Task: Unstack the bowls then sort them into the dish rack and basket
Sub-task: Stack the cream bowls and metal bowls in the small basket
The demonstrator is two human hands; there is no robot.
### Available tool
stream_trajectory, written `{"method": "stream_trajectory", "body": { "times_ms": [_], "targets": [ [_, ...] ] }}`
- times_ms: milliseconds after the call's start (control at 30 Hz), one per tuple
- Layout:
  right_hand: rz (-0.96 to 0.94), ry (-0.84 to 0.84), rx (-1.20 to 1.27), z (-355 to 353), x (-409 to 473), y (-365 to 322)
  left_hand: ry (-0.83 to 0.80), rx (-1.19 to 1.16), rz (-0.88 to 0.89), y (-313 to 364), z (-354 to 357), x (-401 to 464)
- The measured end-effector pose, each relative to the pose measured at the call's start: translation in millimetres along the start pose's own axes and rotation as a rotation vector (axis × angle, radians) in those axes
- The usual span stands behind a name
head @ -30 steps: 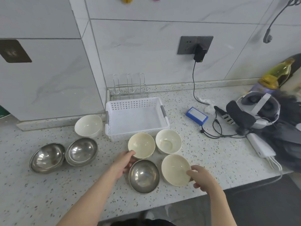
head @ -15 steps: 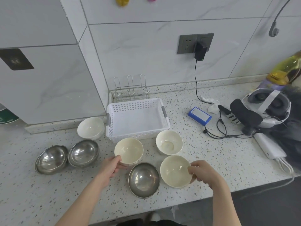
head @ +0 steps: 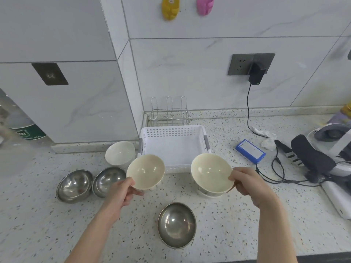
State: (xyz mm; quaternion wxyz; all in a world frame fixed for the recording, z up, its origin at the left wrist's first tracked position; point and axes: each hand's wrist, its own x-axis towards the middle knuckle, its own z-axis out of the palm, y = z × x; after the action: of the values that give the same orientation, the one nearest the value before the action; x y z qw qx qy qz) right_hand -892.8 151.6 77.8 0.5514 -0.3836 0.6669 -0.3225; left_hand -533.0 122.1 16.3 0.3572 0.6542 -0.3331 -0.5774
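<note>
My left hand (head: 124, 192) grips the near rim of a cream bowl (head: 145, 170), lifted and tilted toward me in front of the white basket (head: 171, 132). My right hand (head: 248, 185) pinches the rim of a second cream bowl (head: 210, 171), also raised and tilted. Under that bowl, a third cream bowl (head: 209, 193) shows only its lower part on the counter. A white bowl (head: 119, 153) stands left of the basket. Two steel bowls (head: 75, 185) (head: 108, 180) sit at the left, and another steel bowl (head: 176, 224) near the front edge. The wire dish rack (head: 169, 112) stands behind the basket.
A blue box (head: 250, 151), black cables (head: 275, 173), a headset (head: 326, 149) and a white power strip (head: 336, 198) crowd the right side of the speckled counter. A charger (head: 256, 74) hangs from the wall socket. The counter's front edge runs along the bottom.
Both hands have lifted their cream bowls off the counter and tilted them up toward the basket. The view has risen, so the steel bowl now lies lower in frame.
</note>
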Motion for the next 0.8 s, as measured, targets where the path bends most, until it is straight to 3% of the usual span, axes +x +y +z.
{"method": "stream_trajectory", "body": {
  "times_ms": [333, 567, 800],
  "targets": [
    [-0.055, 0.161, 0.027, 79.8, 97.2, -43.0, 0.117, -0.058, 0.011, 28.0, -1.7, 24.6],
    [-0.020, 0.103, -0.106, 128.5, 166.8, -48.5, 0.173, -0.051, -0.098, 38.7, 1.8, 54.1],
    [0.023, 0.039, -0.141, 153.7, 203.3, -42.1, 0.220, -0.059, -0.100, 57.9, 18.3, 72.9]
  ]
}}
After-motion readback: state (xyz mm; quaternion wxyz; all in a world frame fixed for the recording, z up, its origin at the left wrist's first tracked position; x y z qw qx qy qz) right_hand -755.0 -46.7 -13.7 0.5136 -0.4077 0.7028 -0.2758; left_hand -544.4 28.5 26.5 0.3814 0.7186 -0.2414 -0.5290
